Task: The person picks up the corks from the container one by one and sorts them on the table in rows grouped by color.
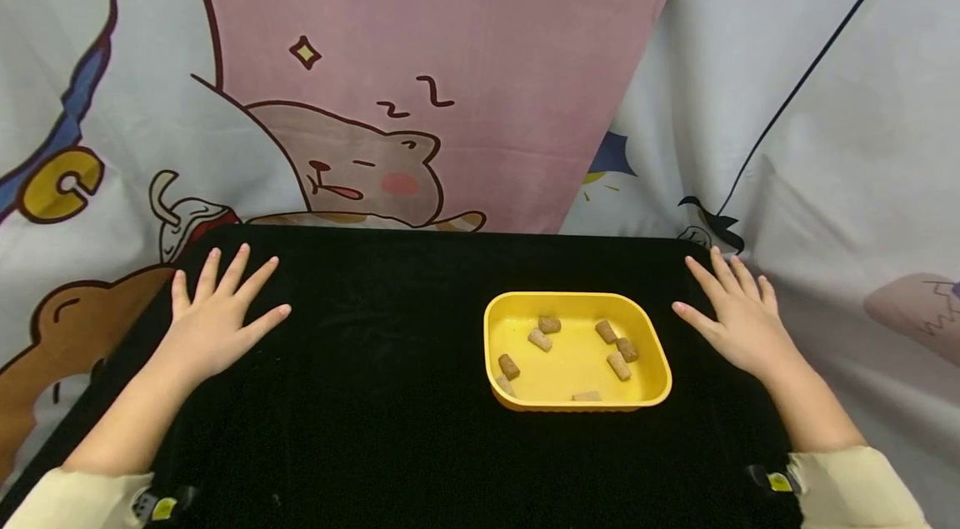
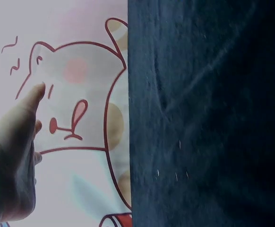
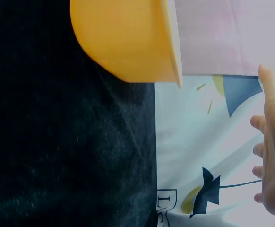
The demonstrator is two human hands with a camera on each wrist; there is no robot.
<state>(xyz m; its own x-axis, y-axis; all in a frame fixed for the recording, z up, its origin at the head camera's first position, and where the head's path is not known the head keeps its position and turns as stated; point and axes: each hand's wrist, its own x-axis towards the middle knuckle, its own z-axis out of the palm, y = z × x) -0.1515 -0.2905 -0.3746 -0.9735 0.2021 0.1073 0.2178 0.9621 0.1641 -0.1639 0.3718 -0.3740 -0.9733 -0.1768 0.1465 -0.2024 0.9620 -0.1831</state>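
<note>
A yellow tub (image 1: pixel 577 406) with rounded corners sits right of the middle on the black cloth. Several short brown cylinders (image 1: pixel 550 325), some darker and some paler, lie scattered on its floor. My left hand (image 1: pixel 217 321) is spread over the far left part of the cloth and holds nothing. To the right of the tub, my right hand (image 1: pixel 738 316) is spread too, with nothing in it and apart from the tub. In the right wrist view the tub's outer wall (image 3: pixel 128 38) shows, but its contents are hidden.
The black cloth (image 1: pixel 360 387) covers the table. Behind it hangs a curtain (image 1: pixel 510 54) printed with cartoon animals, which continues down the right side. Pale sleeves (image 1: pixel 855 487) and small dark wrist devices with yellow labels (image 1: pixel 778 481) are at both lower corners.
</note>
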